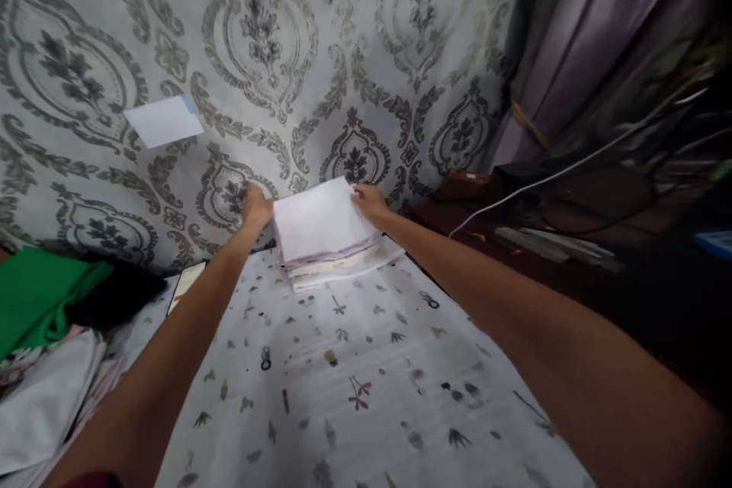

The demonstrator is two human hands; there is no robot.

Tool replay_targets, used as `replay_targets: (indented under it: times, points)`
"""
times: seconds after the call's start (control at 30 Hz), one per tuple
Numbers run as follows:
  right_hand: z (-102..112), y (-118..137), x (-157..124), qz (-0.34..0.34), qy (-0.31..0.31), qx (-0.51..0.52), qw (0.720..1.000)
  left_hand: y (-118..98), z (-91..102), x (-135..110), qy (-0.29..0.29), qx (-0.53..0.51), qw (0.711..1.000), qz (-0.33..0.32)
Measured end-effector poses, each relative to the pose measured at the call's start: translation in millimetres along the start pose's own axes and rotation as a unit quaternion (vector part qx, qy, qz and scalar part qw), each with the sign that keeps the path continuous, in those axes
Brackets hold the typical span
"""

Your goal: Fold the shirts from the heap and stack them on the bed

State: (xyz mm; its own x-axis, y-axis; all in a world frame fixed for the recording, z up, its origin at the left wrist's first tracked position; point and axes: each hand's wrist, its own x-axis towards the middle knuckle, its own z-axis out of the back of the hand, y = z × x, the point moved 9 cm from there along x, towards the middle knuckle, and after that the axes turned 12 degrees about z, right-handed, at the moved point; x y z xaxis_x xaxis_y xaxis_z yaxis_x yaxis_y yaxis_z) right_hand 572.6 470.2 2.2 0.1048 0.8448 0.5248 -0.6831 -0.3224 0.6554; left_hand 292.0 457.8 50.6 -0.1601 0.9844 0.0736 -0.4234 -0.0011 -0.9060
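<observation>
A stack of folded cloths (pixel 337 263), white, cream and pale lavender, lies at the far end of a white printed sheet, close to the patterned wall. On top is a folded white cloth (pixel 323 217). My left hand (pixel 257 207) is closed at its left edge, with the fingertips partly hidden. At the far right corner, my right hand (pixel 370 205) pinches the same cloth between thumb and fingers. Both arms reach forward over the printed sheet (pixel 343 366), which shows small plants and figures.
Left of the sheet are a phone-like flat object (pixel 186 286), a green cloth (pixel 46 297) and a pile of pale clothes (pixel 49 404). A white paper (pixel 165 122) is on the wall. To the right, a white cable (pixel 549 181) runs past a tied purple curtain (pixel 577 53).
</observation>
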Motion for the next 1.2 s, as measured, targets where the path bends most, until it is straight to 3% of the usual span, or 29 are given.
replay_targets:
  times: [0.13, 0.2, 0.27, 0.33, 0.43, 0.53, 0.63, 0.73, 0.87, 0.97, 1.03, 1.13, 1.2]
  points:
    - [-16.4, -17.1, 2.3, -0.026, 0.027, -0.058, 0.998, 9.2, -41.7, -19.5, -0.016, 0.128, 0.986, -0.104]
    - [-14.0, -10.5, -1.6, -0.019, 0.030, -0.084, 0.996, 7.6, -71.1, -34.7, 0.006, 0.253, 0.951, -0.178]
    - [-12.0, 6.1, -5.8, 0.012, 0.026, -0.105, 0.994, 10.7, -93.2, -41.6, 0.017, 0.364, 0.907, -0.210]
    - [-18.8, 28.7, -9.7, 0.080, 0.036, -0.121, 0.989, 18.3, -103.3, -37.7, 0.024, 0.416, 0.889, -0.189]
    - [-51.3, 41.4, -18.8, 0.157, 0.128, -0.160, 0.966, 33.6, -109.6, -25.9, 0.051, 0.449, 0.883, -0.130]
    - [-76.2, 20.9, -25.0, 0.130, 0.198, -0.184, 0.954, 47.7, -114.5, -17.5, 0.101, 0.465, 0.876, -0.083]
    - [-82.8, 8.1, -25.4, 0.117, 0.206, -0.191, 0.952, 50.6, -116.5, -14.5, 0.123, 0.463, 0.875, -0.071]
    - [-84.7, 7.6, -26.2, 0.115, 0.217, -0.199, 0.949, 49.5, -112.4, -20.1, 0.118, 0.430, 0.892, -0.066]
    - [-84.1, 14.7, -26.5, 0.105, 0.213, -0.225, 0.945, 55.6, -92.2, -54.2, 0.113, 0.346, 0.928, -0.074]
    - [-85.7, 27.4, -26.1, 0.101, 0.206, -0.241, 0.943, 73.6, -57.4, -98.3, 0.105, 0.319, 0.939, -0.075]
    - [-83.9, 42.7, -29.3, 0.107, 0.184, -0.263, 0.941, 90.6, -29.4, -135.0, 0.141, 0.310, 0.937, -0.079]
    - [-77.7, 74.3, -50.5, 0.138, 0.141, -0.275, 0.941, 122.0, 29.4, -184.4, 0.191, 0.346, 0.917, -0.056]
    - [-75.2, 96.5, -79.4, 0.180, 0.134, -0.263, 0.938, 139.2, 88.4, -202.5, 0.151, 0.385, 0.910, -0.018]
